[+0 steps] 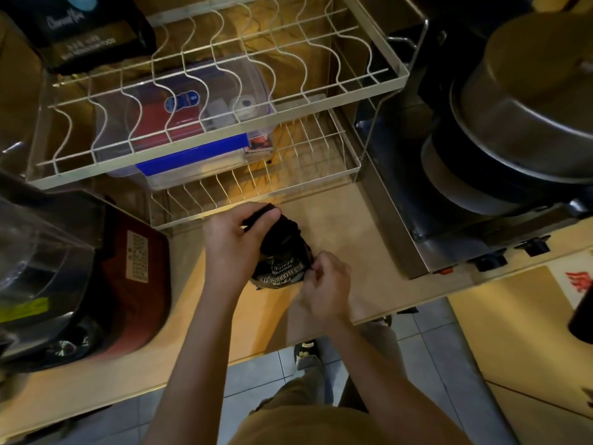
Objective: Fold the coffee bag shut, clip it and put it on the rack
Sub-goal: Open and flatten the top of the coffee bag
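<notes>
A small black coffee bag [282, 252] with white lettering stands on the wooden counter, just in front of the wire rack. My left hand [234, 239] grips its crumpled top, thumb pressed over the upper edge. My right hand [324, 281] pinches the bag's lower right side, fingers curled together. The two-tier cream wire rack [321, 104] stands right behind the bag. No clip shows in this view; whether one sits inside my right fingers is hidden.
A clear plastic box with a blue lid [192, 155] fills the left of the rack's lower shelf. A dark red appliance [128, 284] stands at the left, a stove with stacked steel pots [519, 123] at the right. A black bag [83, 30] sits at the far left.
</notes>
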Motion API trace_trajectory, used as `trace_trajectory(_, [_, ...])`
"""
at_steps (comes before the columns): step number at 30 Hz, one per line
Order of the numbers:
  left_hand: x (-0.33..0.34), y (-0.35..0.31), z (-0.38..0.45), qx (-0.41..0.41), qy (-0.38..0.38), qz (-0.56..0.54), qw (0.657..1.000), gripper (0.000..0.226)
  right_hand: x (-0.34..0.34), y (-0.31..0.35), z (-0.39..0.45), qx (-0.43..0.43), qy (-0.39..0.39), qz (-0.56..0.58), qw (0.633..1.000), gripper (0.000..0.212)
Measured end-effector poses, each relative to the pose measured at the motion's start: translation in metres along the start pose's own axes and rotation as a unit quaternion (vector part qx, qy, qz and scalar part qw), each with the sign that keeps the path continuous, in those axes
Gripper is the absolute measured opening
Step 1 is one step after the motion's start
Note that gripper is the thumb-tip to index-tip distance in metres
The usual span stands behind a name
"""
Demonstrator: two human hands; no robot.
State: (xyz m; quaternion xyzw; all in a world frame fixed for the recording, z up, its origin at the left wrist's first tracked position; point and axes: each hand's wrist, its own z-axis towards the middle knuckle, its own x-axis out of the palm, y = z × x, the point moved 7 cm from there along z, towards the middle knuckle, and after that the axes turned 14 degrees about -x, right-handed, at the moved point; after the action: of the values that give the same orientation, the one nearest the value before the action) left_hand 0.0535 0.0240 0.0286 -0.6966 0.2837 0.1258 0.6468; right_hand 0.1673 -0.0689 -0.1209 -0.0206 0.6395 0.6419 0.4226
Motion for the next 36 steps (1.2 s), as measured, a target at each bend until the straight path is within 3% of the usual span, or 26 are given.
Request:
trace_trajectory(5, [-0.008, 0.015, -0.005, -0.045, -0.018, -0.104, 0.993, 0.009, 0.005, 0.002, -0.008, -0.037, 0.027, 0.035, 0.998, 0.016])
trace_trajectory(10, [-0.006, 0.015, -0.012, -0.036, 0.036, -0.092, 0.995, 0.019, 0.012, -0.018, 0.0, 0.041, 0.173, 0.149, 0.973, 0.037])
trace_trajectory(12, [-0.009, 0.016, -0.012, -0.042, 0.05, -0.101, 0.993, 0.017, 0.004, -0.026, 0.013, 0.057, 0.155, 0.179, 0.97, 0.039])
trace_trajectory(14, [-0.009, 0.016, -0.013, -0.039, 0.062, -0.1, 0.992, 0.016, 0.0, -0.03, 0.026, 0.064, 0.108, 0.158, 0.979, 0.024])
trace_trajectory(18, [-0.006, 0.014, -0.015, -0.025, 0.062, -0.084, 0.994, 0.013, 0.02, -0.015, 0.034, 0.026, 0.162, 0.142, 0.976, 0.04])
trace_trajectory(22, [-0.001, 0.012, -0.017, -0.034, 0.044, -0.065, 0.996, 0.007, 0.022, -0.009, 0.036, 0.017, 0.13, 0.132, 0.983, 0.02])
trace_trajectory(27, [0.004, 0.002, -0.028, -0.028, 0.01, -0.032, 0.999, 0.007, 0.031, -0.013, 0.023, 0.009, 0.135, 0.062, 0.989, 0.012])
trace_trajectory(31, [-0.003, -0.003, -0.045, 0.011, -0.025, -0.014, 1.0, 0.013, 0.025, -0.006, 0.027, -0.04, 0.105, 0.057, 0.992, 0.015])
trace_trajectory(36, [-0.002, 0.002, -0.043, -0.016, -0.022, -0.017, 0.999, 0.012, 0.027, -0.004, 0.029, -0.034, 0.142, 0.042, 0.988, 0.022])
